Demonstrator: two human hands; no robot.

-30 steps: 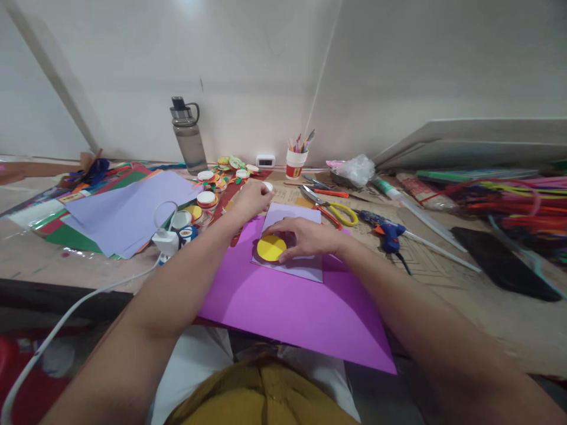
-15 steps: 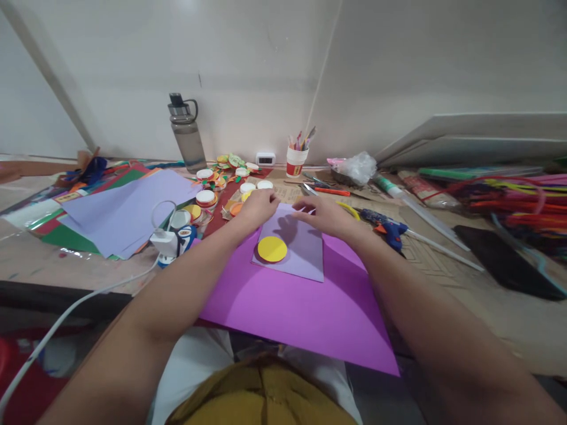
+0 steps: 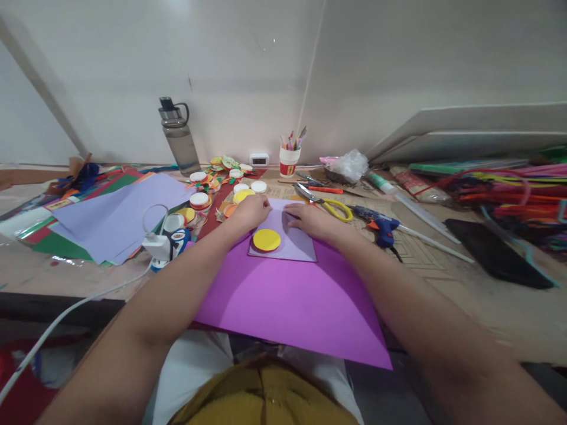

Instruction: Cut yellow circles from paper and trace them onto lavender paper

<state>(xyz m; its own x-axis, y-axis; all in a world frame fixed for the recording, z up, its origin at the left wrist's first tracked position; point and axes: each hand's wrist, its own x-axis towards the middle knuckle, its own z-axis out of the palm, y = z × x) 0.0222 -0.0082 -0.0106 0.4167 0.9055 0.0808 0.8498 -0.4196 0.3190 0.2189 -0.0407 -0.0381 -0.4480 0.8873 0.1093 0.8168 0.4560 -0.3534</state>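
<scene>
Left hand (image 3: pixel 254 211) and right hand (image 3: pixel 312 219) flanked the card (image 3: pixel 296 247), seemingly steadying it: right loosely spread, left's grip unclear; a disc (image 3: pixel 267 240) lay nearside of both.

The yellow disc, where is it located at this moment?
In the head view, the yellow disc lies on the small lilac paper, near its front left corner, closer to the body than the left hand.
</scene>
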